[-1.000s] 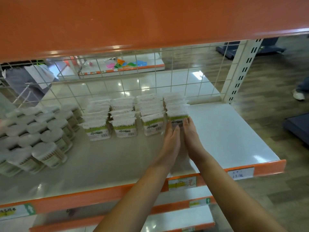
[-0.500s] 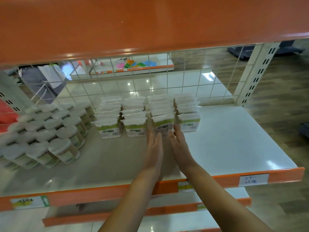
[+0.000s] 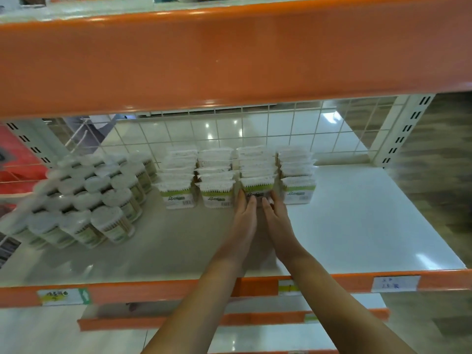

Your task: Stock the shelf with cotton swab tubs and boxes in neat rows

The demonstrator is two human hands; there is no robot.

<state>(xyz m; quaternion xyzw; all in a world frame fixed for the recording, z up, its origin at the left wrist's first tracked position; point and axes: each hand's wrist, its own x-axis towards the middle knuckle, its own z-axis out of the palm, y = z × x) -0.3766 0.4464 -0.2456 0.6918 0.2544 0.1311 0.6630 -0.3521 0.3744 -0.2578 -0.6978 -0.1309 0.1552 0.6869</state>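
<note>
Four rows of clear cotton swab boxes with green labels stand on the white shelf, running back to the wire grid. Both my hands reach to the front box of the third row. My left hand lies with straight fingers against that box's left front. Against its right front is my right hand, fingers also straight. Neighbouring front boxes stand at the second row and the fourth row. Round cotton swab tubs with white lids fill the shelf's left part in several slanting rows.
An orange upper shelf edge hangs low over the view. The white wire grid closes the back. A slotted upright stands at the right. The orange front rail carries price labels, with lower shelves below.
Both hands moved left from the front box of the fourth row to the front box of the third row. The view shifted right and down a little.
</note>
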